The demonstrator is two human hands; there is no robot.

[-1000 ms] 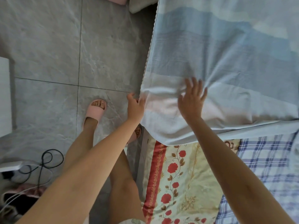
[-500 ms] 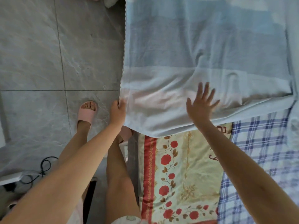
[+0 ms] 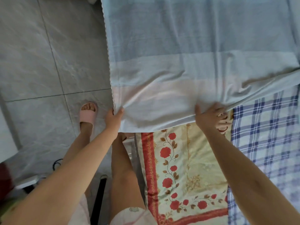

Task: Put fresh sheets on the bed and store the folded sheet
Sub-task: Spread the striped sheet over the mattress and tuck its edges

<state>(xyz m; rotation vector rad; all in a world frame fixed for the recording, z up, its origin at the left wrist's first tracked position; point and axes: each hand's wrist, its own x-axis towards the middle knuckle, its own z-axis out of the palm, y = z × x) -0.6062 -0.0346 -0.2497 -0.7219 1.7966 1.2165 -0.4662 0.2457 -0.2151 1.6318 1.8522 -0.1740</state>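
A pale blue sheet (image 3: 186,54) with wide pale bands lies spread over the bed and hangs past its left side. My left hand (image 3: 113,117) pinches the sheet's near left corner at the scalloped edge. My right hand (image 3: 212,117) grips the sheet's near hem, fingers curled under the fabric. Below the hem, a cream cover with red roses (image 3: 183,168) and a blue-and-white checked sheet (image 3: 266,143) lie bare on the mattress.
Grey floor tiles (image 3: 40,62) lie left of the bed. My feet in pink slippers (image 3: 88,113) stand by the bed's edge. White furniture (image 3: 6,135) and black cables (image 3: 56,163) sit at the lower left.
My right hand went from lying flat on the sheet to gripping its near hem further right. The left hand kept its hold on the corner. The view shifted towards the bed.
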